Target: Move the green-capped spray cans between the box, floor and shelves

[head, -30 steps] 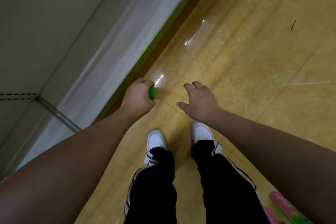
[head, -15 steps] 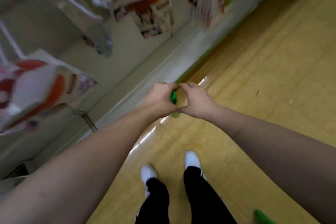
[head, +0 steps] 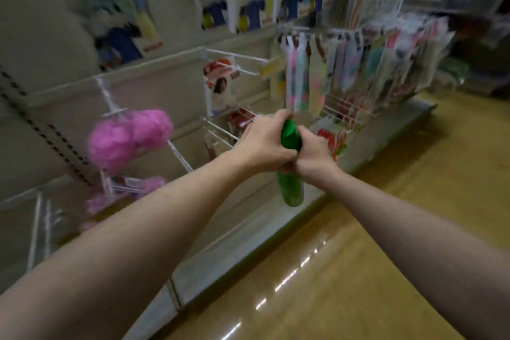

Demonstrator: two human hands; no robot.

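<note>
The green bottle [head: 290, 163] is a smooth, glossy plastic cylinder with a rounded cap, held upright in front of the shelf [head: 248, 229]. The left hand [head: 263, 143] and the right hand [head: 313, 154] both wrap curled fingers around it. Fluffy pink sponges [head: 129, 135] hang on wire hooks left of the bottle. The floor [head: 358, 270] is polished yellow.

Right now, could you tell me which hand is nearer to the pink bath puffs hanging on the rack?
Left. The left hand grips the green bottle on the side toward the pink bath puffs; the right hand grips the bottle's far side, farther from them.
</note>
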